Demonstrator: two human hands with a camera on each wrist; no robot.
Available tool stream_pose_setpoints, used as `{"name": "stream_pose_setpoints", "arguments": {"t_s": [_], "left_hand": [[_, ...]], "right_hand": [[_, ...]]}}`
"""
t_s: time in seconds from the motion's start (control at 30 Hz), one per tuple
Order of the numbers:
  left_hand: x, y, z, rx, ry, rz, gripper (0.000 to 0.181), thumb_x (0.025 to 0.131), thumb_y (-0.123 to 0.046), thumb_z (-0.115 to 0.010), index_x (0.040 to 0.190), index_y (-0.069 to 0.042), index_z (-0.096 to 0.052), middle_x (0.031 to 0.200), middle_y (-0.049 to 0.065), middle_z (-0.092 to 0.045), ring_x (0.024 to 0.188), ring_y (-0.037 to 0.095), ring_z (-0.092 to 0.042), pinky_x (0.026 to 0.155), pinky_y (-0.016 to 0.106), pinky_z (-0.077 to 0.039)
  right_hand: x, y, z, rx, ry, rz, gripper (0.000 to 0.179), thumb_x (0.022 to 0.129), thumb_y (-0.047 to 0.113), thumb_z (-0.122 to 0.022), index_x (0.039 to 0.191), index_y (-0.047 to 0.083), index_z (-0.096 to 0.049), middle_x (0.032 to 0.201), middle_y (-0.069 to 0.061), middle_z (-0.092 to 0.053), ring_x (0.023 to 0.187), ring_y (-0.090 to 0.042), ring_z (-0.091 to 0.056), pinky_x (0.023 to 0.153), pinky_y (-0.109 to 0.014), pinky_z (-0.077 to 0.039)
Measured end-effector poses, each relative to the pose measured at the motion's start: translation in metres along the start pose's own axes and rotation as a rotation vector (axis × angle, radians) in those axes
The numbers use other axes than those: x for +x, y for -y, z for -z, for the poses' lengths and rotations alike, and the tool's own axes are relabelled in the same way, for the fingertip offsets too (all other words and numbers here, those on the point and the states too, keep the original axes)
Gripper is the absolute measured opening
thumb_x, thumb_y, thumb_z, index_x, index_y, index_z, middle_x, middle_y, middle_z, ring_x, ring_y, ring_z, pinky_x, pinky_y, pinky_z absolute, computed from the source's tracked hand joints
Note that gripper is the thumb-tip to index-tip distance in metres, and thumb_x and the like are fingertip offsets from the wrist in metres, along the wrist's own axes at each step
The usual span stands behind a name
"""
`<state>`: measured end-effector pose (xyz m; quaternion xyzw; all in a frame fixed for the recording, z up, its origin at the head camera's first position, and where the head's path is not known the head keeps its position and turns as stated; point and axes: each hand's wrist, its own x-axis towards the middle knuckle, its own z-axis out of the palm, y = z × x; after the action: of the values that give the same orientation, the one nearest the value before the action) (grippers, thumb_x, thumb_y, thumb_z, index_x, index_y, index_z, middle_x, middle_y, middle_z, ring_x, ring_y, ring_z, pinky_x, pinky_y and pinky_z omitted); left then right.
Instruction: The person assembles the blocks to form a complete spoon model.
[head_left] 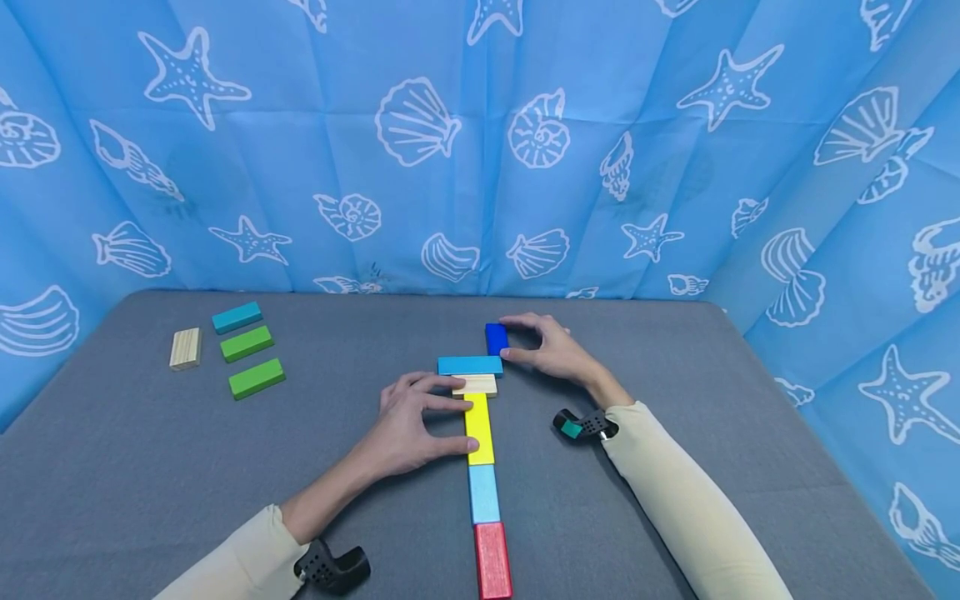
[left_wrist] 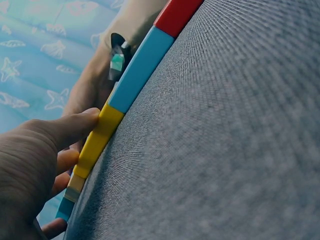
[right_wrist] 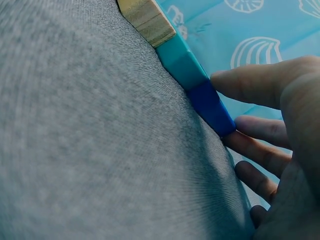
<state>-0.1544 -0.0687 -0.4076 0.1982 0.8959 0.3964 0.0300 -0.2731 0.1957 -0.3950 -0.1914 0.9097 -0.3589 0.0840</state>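
In the head view, a row of flat wooden blocks runs up the grey table: red, light blue and yellow. Above these, a plain wood block and a teal-blue block lie crosswise. At the teal block's right end stands a dark blue block, lengthwise and touching it. My right hand pinches the dark blue block between thumb and forefinger, at its two ends. With extended fingers, my left hand touches the yellow block and the plain wood block.
At the table's left lie a plain wood block, a teal-blue block and two green blocks. A blue curtain with white shells and starfish hangs behind the grey table. Each wrist wears a black camera strap.
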Motion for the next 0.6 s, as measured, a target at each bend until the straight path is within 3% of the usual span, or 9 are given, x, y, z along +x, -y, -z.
{"name": "stream_pose_setpoints", "arguments": {"t_s": [0.4,0.6], "left_hand": [[0.0007,-0.0007,-0.0007,0.006,-0.002,0.01,0.048,0.076,-0.046,-0.088,0.118,-0.025,-0.078,0.143,-0.008,-0.057,0.144,0.033,-0.03,0.113,0.065,-0.013],[0.0008,-0.0009,-0.001,0.004,-0.005,0.011,0.048,0.076,-0.046,-0.088,0.117,-0.025,-0.078,0.142,-0.008,-0.057,0.143,0.033,-0.03,0.112,0.065,-0.014]], "right_hand": [[-0.0011,-0.0004,0.0007,-0.007,-0.001,0.011,0.056,0.095,0.033,-0.071,0.147,0.017,-0.054,0.153,-0.01,-0.047,0.145,-0.035,-0.032,0.114,-0.071,0.002],[-0.0035,0.0006,-0.0003,0.006,-0.02,0.023,0.057,0.095,0.036,-0.071,0.147,0.018,-0.054,0.153,-0.009,-0.047,0.144,-0.035,-0.034,0.115,-0.07,-0.005]]}}
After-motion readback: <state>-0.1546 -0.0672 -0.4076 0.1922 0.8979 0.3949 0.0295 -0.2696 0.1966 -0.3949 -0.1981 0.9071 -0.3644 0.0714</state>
